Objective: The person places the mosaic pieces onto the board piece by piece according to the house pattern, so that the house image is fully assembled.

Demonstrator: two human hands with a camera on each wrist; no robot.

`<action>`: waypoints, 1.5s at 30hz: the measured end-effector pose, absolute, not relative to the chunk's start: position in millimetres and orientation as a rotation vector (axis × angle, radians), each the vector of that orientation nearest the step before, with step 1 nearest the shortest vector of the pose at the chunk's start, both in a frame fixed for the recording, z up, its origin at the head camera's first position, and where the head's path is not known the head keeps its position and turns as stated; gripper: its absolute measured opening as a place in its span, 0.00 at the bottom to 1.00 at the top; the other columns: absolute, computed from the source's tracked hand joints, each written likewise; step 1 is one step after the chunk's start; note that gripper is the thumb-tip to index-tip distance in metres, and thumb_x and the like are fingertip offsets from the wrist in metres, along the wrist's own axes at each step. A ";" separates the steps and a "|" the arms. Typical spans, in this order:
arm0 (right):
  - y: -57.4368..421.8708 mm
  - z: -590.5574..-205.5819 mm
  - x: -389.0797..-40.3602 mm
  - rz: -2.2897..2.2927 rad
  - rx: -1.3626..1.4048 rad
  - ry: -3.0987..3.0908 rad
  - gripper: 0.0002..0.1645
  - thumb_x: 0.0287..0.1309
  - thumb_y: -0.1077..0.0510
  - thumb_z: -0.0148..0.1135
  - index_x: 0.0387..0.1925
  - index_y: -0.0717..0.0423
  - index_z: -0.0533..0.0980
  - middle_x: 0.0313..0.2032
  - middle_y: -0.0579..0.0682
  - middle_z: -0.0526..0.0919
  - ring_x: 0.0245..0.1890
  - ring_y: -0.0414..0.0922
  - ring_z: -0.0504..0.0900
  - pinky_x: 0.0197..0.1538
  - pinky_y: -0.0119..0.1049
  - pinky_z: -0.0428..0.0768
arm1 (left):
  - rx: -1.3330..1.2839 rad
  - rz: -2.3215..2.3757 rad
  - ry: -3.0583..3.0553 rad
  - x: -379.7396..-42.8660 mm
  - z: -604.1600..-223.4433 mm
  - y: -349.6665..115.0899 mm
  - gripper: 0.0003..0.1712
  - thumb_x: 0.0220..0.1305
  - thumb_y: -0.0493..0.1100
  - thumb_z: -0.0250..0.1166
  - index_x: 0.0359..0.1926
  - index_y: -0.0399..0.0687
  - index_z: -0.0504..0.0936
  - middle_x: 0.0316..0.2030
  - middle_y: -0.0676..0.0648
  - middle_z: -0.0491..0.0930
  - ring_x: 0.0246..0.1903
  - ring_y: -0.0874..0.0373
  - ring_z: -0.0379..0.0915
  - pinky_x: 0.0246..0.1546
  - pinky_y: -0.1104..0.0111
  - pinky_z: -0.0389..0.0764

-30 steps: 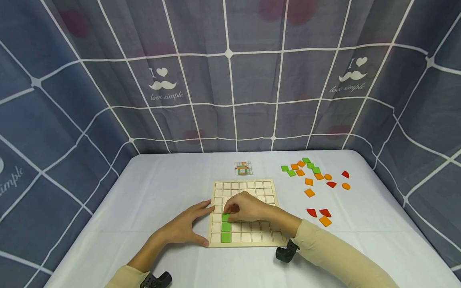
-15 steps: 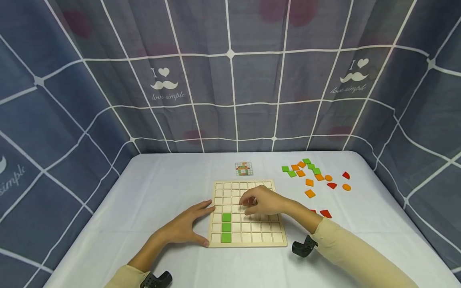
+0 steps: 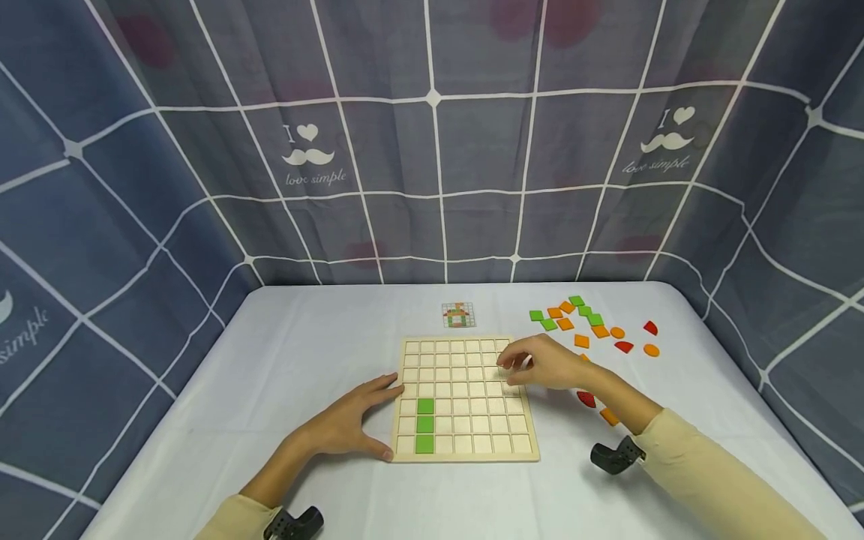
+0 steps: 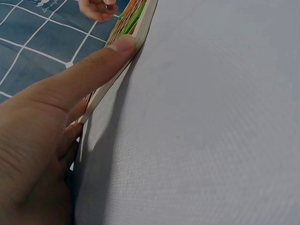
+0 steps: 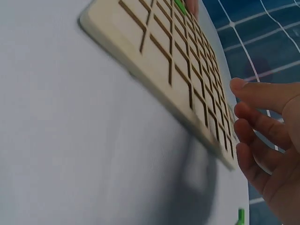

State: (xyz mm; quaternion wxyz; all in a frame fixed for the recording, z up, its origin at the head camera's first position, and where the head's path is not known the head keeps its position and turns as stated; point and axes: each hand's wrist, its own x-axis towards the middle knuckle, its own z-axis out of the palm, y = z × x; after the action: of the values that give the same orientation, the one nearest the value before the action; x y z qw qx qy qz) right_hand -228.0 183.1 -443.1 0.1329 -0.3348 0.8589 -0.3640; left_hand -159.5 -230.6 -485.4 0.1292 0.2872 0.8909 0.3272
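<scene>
A wooden grid board (image 3: pixel 466 458) lies flat on the white table. Three green square tiles (image 3: pixel 425 424) fill a column of cells near its lower left. My left hand (image 3: pixel 354 420) rests against the board's left edge, fingers and thumb extended; in the left wrist view its thumb (image 4: pixel 93 70) touches the rim near the corner. My right hand (image 3: pixel 553 362) hovers over the board's right edge, fingers loosely bent. Nothing shows between its fingertips in the right wrist view, where the fingers (image 5: pixel 255 124) stand beside the board (image 5: pixel 131 58).
Right of the board lie loose tiles: green squares (image 3: pixel 549 325), orange squares (image 3: pixel 582 341), orange discs (image 3: pixel 651 350) and red wedge pieces (image 3: pixel 624 347). A small patterned card (image 3: pixel 459 315) sits behind the board. A grid-patterned curtain (image 3: pixel 398 150) surrounds the table.
My right hand has left the uppermost of the three green tiles and moved right across the board to its right edge. The left hand stays in place.
</scene>
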 end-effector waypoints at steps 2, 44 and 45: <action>195.9 -442.1 -232.2 -1.045 -0.922 2.519 0.16 0.61 0.60 0.74 0.51 0.57 0.85 0.44 0.46 0.86 0.42 0.43 0.82 0.47 0.38 0.84 | 0.829 0.952 2.590 -159.5 -484.1 -230.2 0.65 0.41 0.69 0.82 0.78 0.48 0.67 0.80 0.47 0.53 0.77 0.40 0.47 0.72 0.40 0.54; 290.7 -443.7 -249.6 -0.840 -0.622 2.603 0.09 0.61 0.63 0.73 0.34 0.50 0.79 0.30 0.45 0.78 0.36 0.47 0.74 0.38 0.38 0.75 | 0.835 0.949 2.597 -158.9 -485.1 -231.4 0.64 0.42 0.68 0.82 0.77 0.49 0.67 0.80 0.47 0.54 0.77 0.40 0.46 0.71 0.39 0.54; 288.1 -442.7 -249.4 -0.846 -0.634 2.599 0.09 0.61 0.63 0.73 0.34 0.50 0.79 0.30 0.45 0.79 0.36 0.47 0.74 0.39 0.38 0.75 | 0.832 0.948 2.596 -159.0 -485.1 -231.3 0.65 0.42 0.69 0.82 0.77 0.49 0.67 0.80 0.47 0.54 0.77 0.40 0.46 0.71 0.39 0.54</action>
State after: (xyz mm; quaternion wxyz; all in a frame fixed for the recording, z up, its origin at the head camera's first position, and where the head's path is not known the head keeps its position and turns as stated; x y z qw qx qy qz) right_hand -249.4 288.1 -442.7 0.1670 -0.2227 0.9133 -0.2974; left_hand -159.0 -231.3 -485.1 0.1274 0.2859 0.8921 0.3259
